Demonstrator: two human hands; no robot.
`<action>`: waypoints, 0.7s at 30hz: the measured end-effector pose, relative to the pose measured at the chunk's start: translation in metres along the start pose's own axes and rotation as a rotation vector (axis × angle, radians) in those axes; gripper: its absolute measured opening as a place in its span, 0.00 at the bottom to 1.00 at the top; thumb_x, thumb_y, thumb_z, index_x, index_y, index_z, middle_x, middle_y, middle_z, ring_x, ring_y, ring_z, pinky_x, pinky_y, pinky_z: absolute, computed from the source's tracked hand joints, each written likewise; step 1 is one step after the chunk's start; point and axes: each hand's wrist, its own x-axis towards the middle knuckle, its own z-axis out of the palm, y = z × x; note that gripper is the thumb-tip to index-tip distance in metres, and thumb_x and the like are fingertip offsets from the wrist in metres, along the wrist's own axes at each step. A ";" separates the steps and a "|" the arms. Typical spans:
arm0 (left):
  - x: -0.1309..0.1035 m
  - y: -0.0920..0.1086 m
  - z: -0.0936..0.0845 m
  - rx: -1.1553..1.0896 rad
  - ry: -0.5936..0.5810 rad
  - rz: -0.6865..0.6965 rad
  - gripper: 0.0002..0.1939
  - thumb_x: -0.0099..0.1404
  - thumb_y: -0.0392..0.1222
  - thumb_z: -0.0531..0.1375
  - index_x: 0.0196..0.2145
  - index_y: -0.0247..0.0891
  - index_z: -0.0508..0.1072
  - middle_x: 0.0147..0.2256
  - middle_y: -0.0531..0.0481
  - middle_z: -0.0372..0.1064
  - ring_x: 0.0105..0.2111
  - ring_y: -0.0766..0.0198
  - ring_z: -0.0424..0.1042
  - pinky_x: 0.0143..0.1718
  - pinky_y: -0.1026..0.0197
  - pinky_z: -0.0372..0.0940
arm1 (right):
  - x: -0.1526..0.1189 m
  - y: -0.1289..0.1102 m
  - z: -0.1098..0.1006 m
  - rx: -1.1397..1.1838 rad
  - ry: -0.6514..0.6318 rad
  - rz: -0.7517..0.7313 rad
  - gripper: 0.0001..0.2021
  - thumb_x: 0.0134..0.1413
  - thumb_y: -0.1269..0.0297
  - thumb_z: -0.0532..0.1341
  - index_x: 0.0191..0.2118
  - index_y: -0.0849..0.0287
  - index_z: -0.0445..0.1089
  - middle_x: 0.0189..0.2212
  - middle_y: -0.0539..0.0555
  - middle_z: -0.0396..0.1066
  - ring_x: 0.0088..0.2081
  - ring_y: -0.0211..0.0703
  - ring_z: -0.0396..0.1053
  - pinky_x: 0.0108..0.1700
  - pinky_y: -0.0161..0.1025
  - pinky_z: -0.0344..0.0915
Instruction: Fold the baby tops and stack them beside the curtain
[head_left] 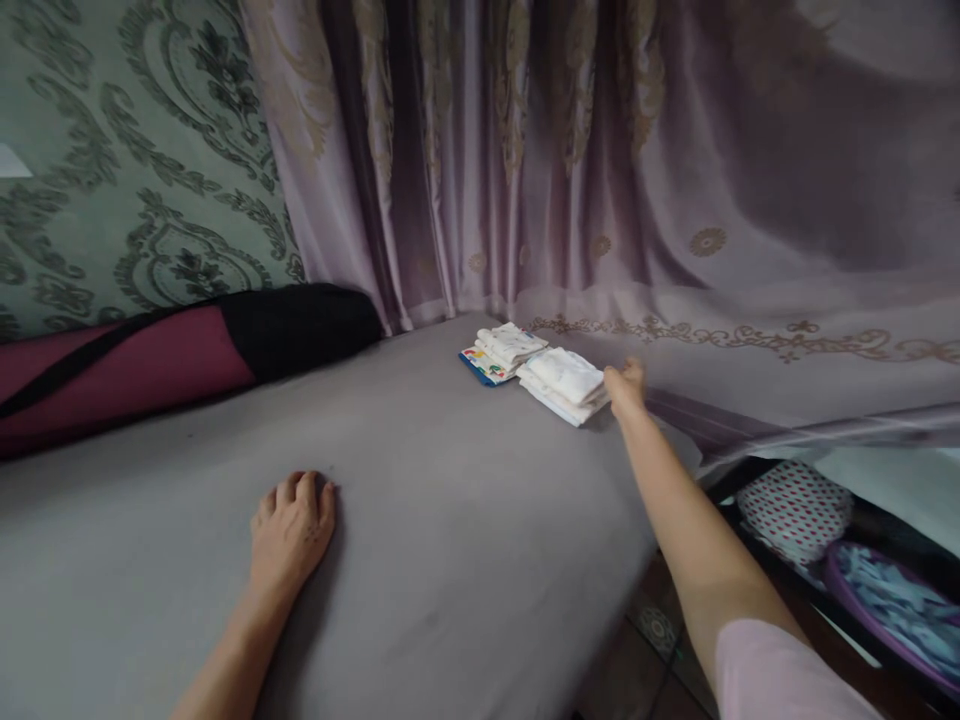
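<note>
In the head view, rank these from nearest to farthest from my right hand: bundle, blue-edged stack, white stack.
1. White stack: right beside the right hand, on its left.
2. Blue-edged stack: left of the white stack, slightly farther back.
3. Bundle: far left, along the wall.

Matt cloth stacks [566,376], glossy satin-like curtain [472,150], smooth matt cloth sheet [450,480].

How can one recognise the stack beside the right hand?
On the grey sheet, look toward the purple curtain. There, the white stack lies beside the right hand. It lacks the blue bottom edge of the neighbouring stack to its left.
</note>
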 end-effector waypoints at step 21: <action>0.000 0.002 -0.003 -0.013 -0.038 -0.029 0.26 0.72 0.50 0.40 0.54 0.32 0.67 0.55 0.38 0.64 0.51 0.47 0.65 0.50 0.50 0.60 | -0.014 -0.024 0.032 -0.683 -0.695 -0.407 0.30 0.65 0.43 0.40 0.68 0.46 0.48 0.70 0.51 0.42 0.69 0.59 0.35 0.64 0.69 0.36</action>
